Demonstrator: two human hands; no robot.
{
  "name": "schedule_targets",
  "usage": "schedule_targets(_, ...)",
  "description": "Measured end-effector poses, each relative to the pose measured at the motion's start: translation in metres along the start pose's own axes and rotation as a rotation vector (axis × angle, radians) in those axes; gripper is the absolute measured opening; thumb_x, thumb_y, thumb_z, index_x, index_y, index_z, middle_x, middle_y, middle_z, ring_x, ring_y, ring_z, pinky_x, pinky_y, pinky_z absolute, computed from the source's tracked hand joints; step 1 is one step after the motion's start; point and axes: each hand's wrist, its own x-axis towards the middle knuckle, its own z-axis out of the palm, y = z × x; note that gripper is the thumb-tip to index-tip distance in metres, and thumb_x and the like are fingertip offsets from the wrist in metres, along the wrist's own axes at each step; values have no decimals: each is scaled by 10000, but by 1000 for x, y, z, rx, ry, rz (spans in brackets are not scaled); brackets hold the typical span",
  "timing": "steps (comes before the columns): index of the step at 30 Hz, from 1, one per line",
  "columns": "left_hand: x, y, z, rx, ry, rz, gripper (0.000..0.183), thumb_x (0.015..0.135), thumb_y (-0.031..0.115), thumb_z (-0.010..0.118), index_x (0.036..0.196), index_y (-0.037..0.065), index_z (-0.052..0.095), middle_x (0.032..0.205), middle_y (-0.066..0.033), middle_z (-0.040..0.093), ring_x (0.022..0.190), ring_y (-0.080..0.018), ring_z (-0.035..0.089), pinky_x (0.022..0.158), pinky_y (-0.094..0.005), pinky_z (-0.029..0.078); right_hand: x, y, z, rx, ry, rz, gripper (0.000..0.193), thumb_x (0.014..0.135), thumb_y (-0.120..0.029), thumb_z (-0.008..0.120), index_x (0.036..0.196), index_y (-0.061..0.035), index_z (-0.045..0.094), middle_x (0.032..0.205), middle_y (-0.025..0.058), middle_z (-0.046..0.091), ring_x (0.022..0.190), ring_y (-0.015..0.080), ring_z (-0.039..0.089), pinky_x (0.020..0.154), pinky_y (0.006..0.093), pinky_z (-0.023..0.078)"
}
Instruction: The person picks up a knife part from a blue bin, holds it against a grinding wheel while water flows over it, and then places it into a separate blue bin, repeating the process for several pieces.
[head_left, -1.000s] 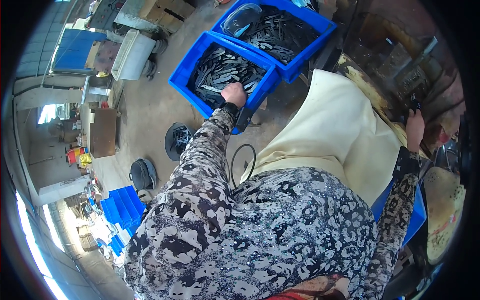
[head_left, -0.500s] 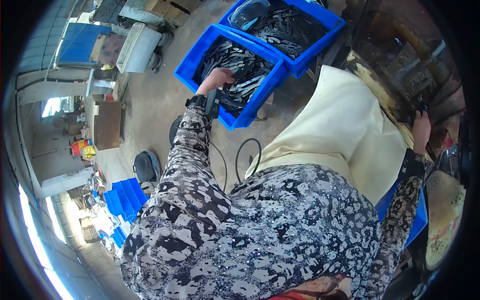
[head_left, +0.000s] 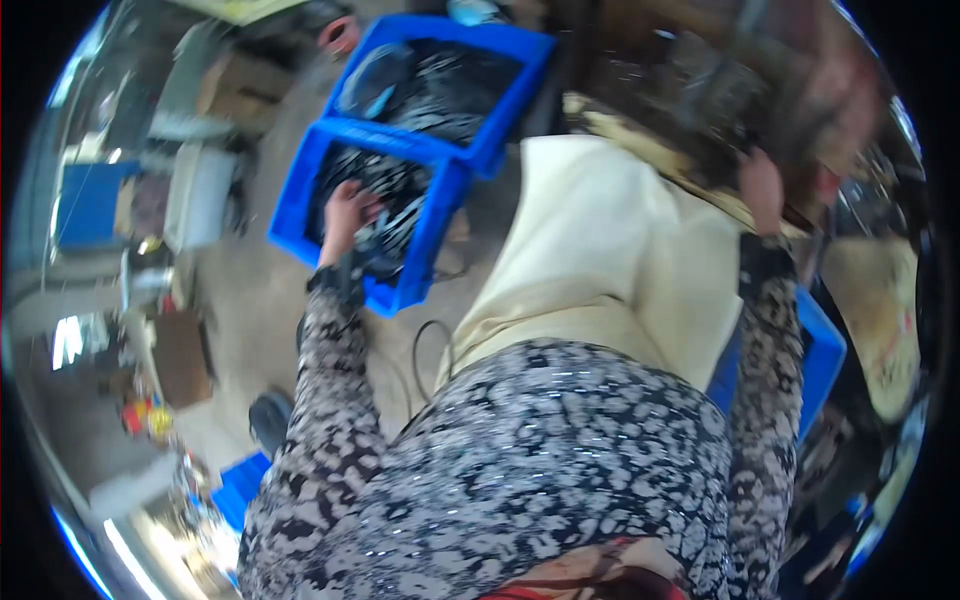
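My left hand point(head_left: 350, 217) is over the nearer blue plastic bin point(head_left: 290, 200), with its fingers apart and slightly curled. Below it lie many dark, narrow flat metal pieces point(head_left: 402, 222); nothing shows between the fingers, though the picture is smeared. Far to the right, my right hand point(head_left: 762, 190) is beside a dark, oily machine point(head_left: 690, 100). Its fingers are closed together at their far end, and what they hold is too dark and blurred to name.
A second blue bin point(head_left: 530, 70) with similar dark pieces and a clear plastic bag point(head_left: 375, 85) adjoins the first. A cream apron point(head_left: 575, 220) covers my lap. Another blue bin point(head_left: 822, 350) stands by my right arm. A cable point(head_left: 418, 350) loops near my left side.
The view has turned, so the bins and machine appear farther left. My left hand's fingers have spread over the bin; a dark flat piece seemed to be at them before. My right hand stays by the machine.
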Motion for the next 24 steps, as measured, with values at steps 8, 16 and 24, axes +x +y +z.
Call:
schedule_targets(8,18,2,9,294,92,110,169,885,104,563,1047,58,545,695,-72,634,515,-182,622,412,-272,447,-4,-42,-37,216,-9,172,301,903,-293,537,990,-9,587,907,266,631,923,441,592,779,518,472)
schedule_targets(16,14,5,33,22,110,-77,303,916,59,426,1218,72,448,820,-137,656,554,-176,632,444,-296,493,-1,-12,-15,209,3,93,310,923,-280,523,1021,9,579,915,287,608,903,476,561,742,519,449)
schedule_targets(24,-36,84,94,-245,-248,246,633,892,-54,422,1460,134,217,1144,-177,611,751,-233,678,567,-328,593,1,-21,-12,193,29,50,279,916,-278,531,940,-1,560,869,283,608,862,477,567,715,541,444)
